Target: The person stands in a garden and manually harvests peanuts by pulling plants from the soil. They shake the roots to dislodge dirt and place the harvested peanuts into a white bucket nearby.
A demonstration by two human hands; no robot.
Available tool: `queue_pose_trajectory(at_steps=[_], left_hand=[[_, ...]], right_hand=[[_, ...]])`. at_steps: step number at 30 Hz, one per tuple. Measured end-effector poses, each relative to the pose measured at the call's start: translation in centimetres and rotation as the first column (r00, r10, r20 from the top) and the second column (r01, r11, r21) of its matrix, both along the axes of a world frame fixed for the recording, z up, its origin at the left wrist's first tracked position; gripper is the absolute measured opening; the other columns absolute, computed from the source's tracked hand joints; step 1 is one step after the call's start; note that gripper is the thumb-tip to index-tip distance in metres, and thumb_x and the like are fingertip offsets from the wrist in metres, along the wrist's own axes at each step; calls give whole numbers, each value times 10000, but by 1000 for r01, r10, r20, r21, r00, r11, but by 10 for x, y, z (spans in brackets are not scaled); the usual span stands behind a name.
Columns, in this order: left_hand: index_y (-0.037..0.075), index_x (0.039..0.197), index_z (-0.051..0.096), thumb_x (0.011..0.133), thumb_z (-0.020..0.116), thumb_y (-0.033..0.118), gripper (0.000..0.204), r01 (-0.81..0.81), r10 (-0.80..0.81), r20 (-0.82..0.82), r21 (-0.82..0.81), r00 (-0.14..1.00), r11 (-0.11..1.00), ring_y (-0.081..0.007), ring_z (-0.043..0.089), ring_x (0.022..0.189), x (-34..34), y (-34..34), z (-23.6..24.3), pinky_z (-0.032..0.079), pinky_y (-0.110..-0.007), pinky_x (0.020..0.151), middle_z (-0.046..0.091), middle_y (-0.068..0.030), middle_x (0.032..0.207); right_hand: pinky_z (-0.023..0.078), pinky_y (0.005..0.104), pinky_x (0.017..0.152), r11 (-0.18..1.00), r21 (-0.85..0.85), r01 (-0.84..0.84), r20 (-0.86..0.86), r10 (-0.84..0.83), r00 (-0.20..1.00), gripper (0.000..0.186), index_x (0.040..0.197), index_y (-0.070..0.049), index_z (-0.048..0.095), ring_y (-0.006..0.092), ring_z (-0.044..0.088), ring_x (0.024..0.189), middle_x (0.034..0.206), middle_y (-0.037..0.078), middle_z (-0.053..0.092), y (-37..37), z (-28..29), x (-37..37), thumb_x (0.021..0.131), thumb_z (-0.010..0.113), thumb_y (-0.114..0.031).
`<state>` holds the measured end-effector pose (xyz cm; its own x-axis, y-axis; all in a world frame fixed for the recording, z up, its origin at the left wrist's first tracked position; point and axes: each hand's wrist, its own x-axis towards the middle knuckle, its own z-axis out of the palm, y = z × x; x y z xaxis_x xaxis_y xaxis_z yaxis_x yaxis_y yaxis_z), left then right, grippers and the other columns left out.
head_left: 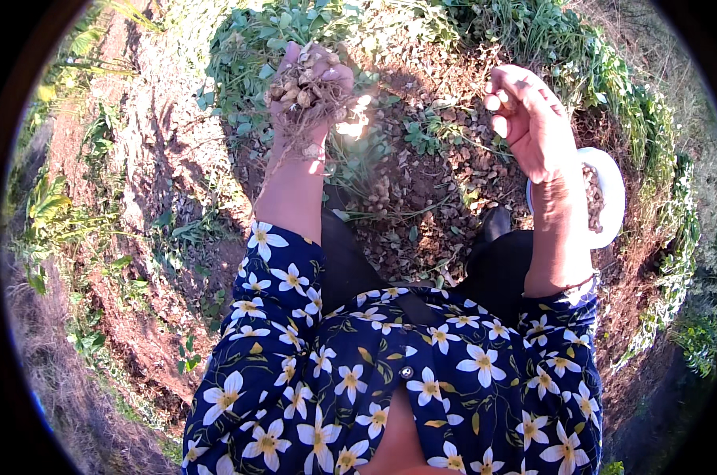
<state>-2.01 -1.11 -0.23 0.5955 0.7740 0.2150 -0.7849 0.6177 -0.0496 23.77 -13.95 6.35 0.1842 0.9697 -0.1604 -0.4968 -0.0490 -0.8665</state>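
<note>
My left hand is raised at the upper middle, closed around a bunch of peanuts. Dry, stringy roots hang from the bunch over my wrist, and the pale pods face up. Off to the right, my right hand is held up with its fingers curled in toward the thumb. Bright sun on the fingertips washes out detail, so I cannot make out what is between them. Beside my right wrist a white bowl stands on the ground, partly hidden by my forearm. Shelled-looking or loose peanuts lie inside it.
Leafy green plants are heaped beyond my left hand. Another row of uprooted greenery curves along the right. Between my legs, brown soil is strewn with dry leaves, and a pulled plant with pods lies there.
</note>
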Motion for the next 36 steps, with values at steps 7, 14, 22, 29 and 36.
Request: queue_pose_trajectory(at_steps=[7, 14, 22, 29, 36], left_hand=[[42, 763, 571, 959, 487, 325, 355, -16, 11, -186, -22, 982, 1000, -243, 546, 777, 10, -8, 0, 517, -410, 687, 547, -83, 701], [6, 828, 608, 966, 480, 355, 396, 69, -21, -261, 173, 965, 983, -251, 625, 737, 24, -11, -7, 574, -364, 643, 583, -97, 684], [29, 809, 614, 904, 568, 425, 409, 43, -21, -427, 41, 904, 998, -234, 680, 654, 21, -18, 1, 596, -355, 539, 628, -100, 683], [55, 768, 629, 893, 595, 388, 357, 45, -21, -474, 39, 880, 998, -183, 678, 637, 17, -19, 14, 588, -337, 547, 633, -61, 663], [18, 839, 552, 933, 513, 268, 270, -57, 56, -94, -1, 994, 998, -220, 512, 700, -1, -10, 4, 438, -361, 677, 560, -97, 788]], right_hand=[[452, 196, 567, 947, 1, -321, 352, 300, 887, 177, 1005, -42, 655, 52, 532, 651, 782, -11, 585, -10, -23, -81, 882, 657, -171], [483, 339, 698, 978, 58, -199, 879, 45, 475, 301, 873, -39, 667, 231, 578, 744, 786, 97, 593, 3, -28, -92, 786, 717, -323], [483, 289, 659, 896, 86, -436, 640, 285, 713, 211, 746, -3, 619, 153, 569, 664, 678, 44, 575, 15, -38, -84, 800, 691, -194], [318, 180, 482, 890, -14, -457, -145, 450, 881, 106, 870, -39, 630, 47, 424, 547, 684, 8, 563, 6, -32, -69, 878, 615, -144], [443, 207, 570, 660, 40, -750, -55, 751, 658, 211, 881, -29, 621, 83, 541, 668, 756, 24, 606, -33, -27, -100, 918, 558, -226]])
